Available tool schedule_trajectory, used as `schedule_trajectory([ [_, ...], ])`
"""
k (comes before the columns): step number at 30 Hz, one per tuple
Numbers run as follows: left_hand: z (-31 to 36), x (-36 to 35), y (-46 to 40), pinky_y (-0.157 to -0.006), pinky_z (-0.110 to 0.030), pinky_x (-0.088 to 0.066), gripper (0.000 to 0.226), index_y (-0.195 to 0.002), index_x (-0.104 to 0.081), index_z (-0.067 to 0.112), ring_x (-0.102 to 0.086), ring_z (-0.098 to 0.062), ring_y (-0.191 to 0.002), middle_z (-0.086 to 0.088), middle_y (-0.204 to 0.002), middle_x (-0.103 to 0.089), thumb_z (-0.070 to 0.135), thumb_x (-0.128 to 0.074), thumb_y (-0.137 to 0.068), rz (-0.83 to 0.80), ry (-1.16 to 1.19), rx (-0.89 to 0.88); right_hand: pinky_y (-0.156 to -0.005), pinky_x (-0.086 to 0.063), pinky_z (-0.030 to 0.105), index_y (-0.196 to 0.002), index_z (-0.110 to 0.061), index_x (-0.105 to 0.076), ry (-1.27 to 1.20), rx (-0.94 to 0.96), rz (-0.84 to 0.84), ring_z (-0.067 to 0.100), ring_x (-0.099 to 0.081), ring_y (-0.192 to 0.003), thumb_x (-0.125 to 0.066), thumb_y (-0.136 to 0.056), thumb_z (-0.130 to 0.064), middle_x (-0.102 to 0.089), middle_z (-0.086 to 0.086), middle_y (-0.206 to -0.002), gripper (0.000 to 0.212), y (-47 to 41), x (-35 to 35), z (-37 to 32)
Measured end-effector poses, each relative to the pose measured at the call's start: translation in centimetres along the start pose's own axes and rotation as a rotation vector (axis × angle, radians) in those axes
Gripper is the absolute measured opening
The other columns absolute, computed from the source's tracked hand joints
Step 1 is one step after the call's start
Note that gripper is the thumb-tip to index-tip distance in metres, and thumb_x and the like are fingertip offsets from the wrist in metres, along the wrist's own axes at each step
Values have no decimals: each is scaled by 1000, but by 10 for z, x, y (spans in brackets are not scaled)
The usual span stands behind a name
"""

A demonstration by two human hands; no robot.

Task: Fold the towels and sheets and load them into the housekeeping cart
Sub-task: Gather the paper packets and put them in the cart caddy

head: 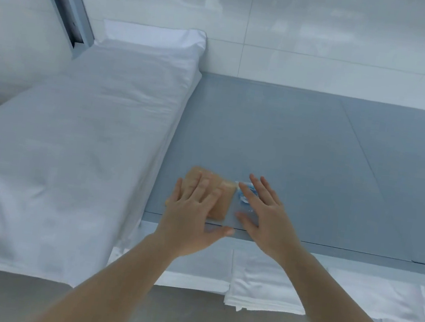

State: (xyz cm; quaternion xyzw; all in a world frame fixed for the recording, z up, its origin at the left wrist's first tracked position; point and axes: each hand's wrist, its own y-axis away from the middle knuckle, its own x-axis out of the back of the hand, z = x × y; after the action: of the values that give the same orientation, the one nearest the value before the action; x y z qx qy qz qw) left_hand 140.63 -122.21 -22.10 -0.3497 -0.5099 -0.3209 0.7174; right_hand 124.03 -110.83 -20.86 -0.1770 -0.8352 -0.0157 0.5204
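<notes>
On the grey-blue flat bench (pixel 302 151), near its front edge, we see a small tan folded cloth (pixel 220 202) lying flat. Our left hand (pixel 193 212) rests on it, fingers straight and spread, no curl around it. Right hand (pixel 261 216) sits just beside it to the right, fingers straight, over a small blue-and-clear item (pixel 245 193); can't tell what it is or whether we touch it. Neither grip holds anything. White folded sheets (pixel 264 289) hang along the front edge below. White-sheeted bed (pixel 72 148) left, with white pillow (pixel 155 35).
</notes>
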Motion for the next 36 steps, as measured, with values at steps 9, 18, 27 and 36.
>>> schedule_trajectory([
  [9, 3, -3, 23, -103, -51, -36, 80, -132, -57, 21, -51, -26, -125, -2, -135, -56, 60, -76, -65, 26, -127, -29, -120, -5, 34, -146, -17, -37, 126, -17, -12, 21, -14, -147, -51, -94, -47, -27, 2, -156, 62, 27, -9, -3],
  [18, 10, -7, 36, -90, -48, -44, 49, -113, -69, 20, -61, -26, -105, 1, -115, -66, 25, -85, -67, 217, -116, -73, -99, -47, 50, -122, -8, -65, 79, 9, 187, 36, -52, -124, -80, -74, -10, -58, 11, -132, 50, 53, -23, -15],
  [27, 9, -2, 41, -79, -40, -50, 42, -91, -75, 18, -68, -25, -86, 2, -97, -71, 1, -84, -55, 344, -71, -155, -75, -54, 29, -106, -12, -72, -16, 30, 371, 23, -60, -100, -78, -76, -2, -67, 1, -112, 32, 62, -28, -19],
  [36, 10, 25, 41, -44, -28, -44, 18, -92, -74, 16, -61, -24, -65, 0, -77, -63, 7, -63, -81, 417, 37, -115, -76, -55, 34, -109, -9, -70, -88, -56, 415, 28, -62, -101, -70, -80, 2, -65, 6, -113, 30, 61, -2, -37],
])
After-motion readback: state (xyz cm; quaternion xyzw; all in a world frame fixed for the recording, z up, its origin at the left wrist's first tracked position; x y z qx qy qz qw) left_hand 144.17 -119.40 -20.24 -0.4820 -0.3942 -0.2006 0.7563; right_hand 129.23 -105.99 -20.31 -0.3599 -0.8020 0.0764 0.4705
